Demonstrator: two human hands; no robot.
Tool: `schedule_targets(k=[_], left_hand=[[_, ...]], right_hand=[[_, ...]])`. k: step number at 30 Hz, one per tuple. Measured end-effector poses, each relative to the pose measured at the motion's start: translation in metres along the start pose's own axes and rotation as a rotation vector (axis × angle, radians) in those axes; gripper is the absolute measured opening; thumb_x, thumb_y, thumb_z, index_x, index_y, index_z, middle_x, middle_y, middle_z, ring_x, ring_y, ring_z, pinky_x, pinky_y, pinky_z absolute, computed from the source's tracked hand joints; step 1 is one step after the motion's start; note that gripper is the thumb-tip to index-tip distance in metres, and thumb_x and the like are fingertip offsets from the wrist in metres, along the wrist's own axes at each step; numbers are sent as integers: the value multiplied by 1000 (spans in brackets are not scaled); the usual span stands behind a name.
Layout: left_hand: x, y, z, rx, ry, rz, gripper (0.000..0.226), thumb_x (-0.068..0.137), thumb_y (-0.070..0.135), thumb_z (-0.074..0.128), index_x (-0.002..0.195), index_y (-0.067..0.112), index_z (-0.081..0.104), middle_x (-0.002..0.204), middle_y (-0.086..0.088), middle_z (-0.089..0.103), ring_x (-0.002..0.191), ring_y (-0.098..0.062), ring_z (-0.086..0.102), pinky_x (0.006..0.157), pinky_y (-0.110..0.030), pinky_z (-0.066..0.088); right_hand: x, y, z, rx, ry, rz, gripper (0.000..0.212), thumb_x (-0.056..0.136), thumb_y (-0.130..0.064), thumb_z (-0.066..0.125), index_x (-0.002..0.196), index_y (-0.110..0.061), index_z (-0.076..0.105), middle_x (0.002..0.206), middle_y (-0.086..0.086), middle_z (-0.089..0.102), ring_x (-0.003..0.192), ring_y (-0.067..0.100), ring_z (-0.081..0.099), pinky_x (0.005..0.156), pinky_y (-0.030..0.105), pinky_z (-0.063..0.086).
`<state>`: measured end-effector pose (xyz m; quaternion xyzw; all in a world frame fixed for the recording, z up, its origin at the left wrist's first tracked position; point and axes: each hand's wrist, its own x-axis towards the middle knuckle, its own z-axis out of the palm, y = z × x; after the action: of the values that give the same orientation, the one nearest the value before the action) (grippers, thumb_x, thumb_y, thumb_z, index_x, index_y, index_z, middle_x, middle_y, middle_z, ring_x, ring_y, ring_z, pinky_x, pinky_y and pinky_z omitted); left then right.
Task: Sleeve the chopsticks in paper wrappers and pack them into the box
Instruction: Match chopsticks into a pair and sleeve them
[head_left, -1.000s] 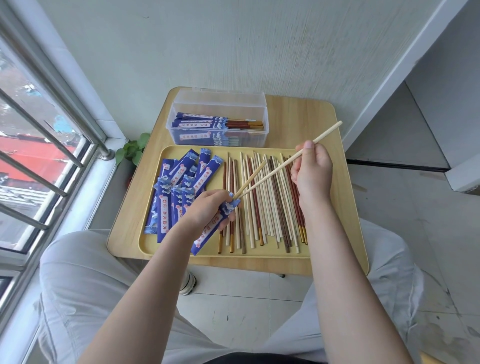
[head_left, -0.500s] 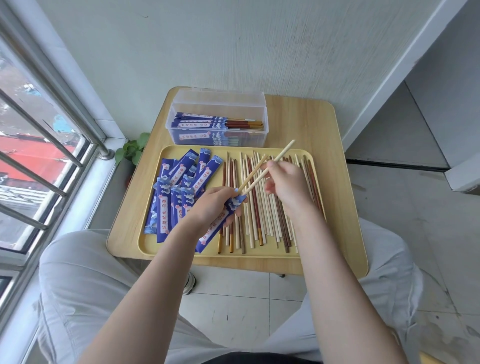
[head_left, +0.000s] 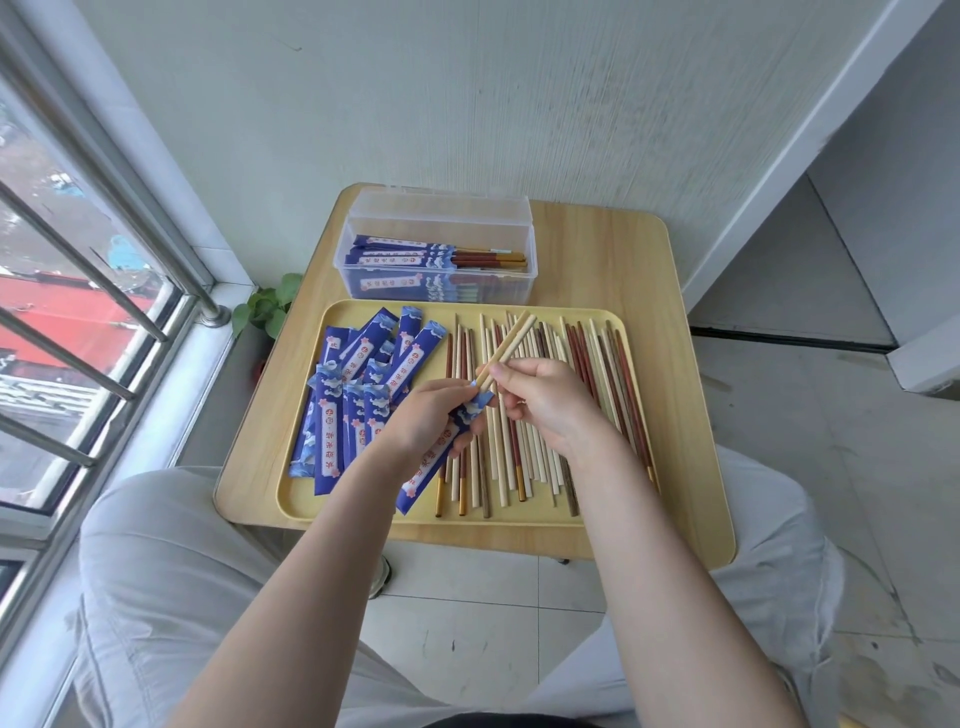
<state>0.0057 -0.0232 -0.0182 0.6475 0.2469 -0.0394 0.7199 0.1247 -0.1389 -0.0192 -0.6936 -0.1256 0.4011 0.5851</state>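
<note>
L hand (head_left: 423, 415) holds 1 wrapper (head_left: 441, 447), R hand (head_left: 545, 402) 2 chopsticks (head_left: 506, 349).

Both bare forearms reach forward from the lower frame, converging at centre. The left hand (head_left: 427, 415), knuckles up, curls its fingers round a blue paper wrapper (head_left: 439, 457). The right hand (head_left: 545, 400), just beside it, pinches a pale pair of chopsticks (head_left: 506, 351) between thumb and fingertips, their lower ends at the wrapper's open mouth.

2 pale chopsticks (head_left: 506, 349) angle into blue wrapper (head_left: 441, 447) above tray
</note>
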Motion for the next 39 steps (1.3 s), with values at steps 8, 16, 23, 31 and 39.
schedule_targets(k=[8, 16, 23, 31, 39], left_hand=[[2, 2, -3, 3, 2, -16, 27, 106, 19, 41, 92, 5, 60, 70, -9, 58, 52, -19, 44, 49, -26, 39], [4, 4, -7, 42, 0, -34, 26, 106, 21, 43, 90, 6, 57, 71, -8, 63, 53, -19, 49, 53, -28, 44], [13, 20, -17, 201, 47, -59, 28, 106, 29, 48, 94, 9, 65, 71, -6, 65, 56, -15, 57, 60, -27, 51], [56, 77, -33, 612, 315, 122, 10, 98, 21, 61, 102, 17, 69, 80, 7, 67, 70, -6, 62, 62, -17, 47], [122, 112, -59, 1038, 511, 189, 25, 103, 23, 42, 115, 29, 63, 106, 1, 66, 107, -26, 57, 105, -45, 32]], right_hand=[[8, -3, -3, -25, 70, 71, 28, 84, -24, 81, 100, -2, 74, 67, 1, 59, 57, 10, 50, 55, 24, 44], [9, -7, 2, -66, 81, 49, 28, 82, -33, 82, 73, -14, 63, 53, -5, 52, 50, 10, 45, 51, 24, 39], [17, -26, -7, 56, -28, 7, 23, 98, -22, 64, 101, -1, 71, 68, 4, 61, 53, 12, 52, 50, 25, 42], [47, -60, -4, 279, 48, -3, 15, 100, -13, 59, 99, 0, 67, 71, 9, 62, 55, 15, 56, 50, 24, 50], [104, -89, -20, 484, 342, -87, 6, 97, -1, 62, 103, 1, 61, 84, 15, 67, 64, 22, 70, 68, 31, 62]])
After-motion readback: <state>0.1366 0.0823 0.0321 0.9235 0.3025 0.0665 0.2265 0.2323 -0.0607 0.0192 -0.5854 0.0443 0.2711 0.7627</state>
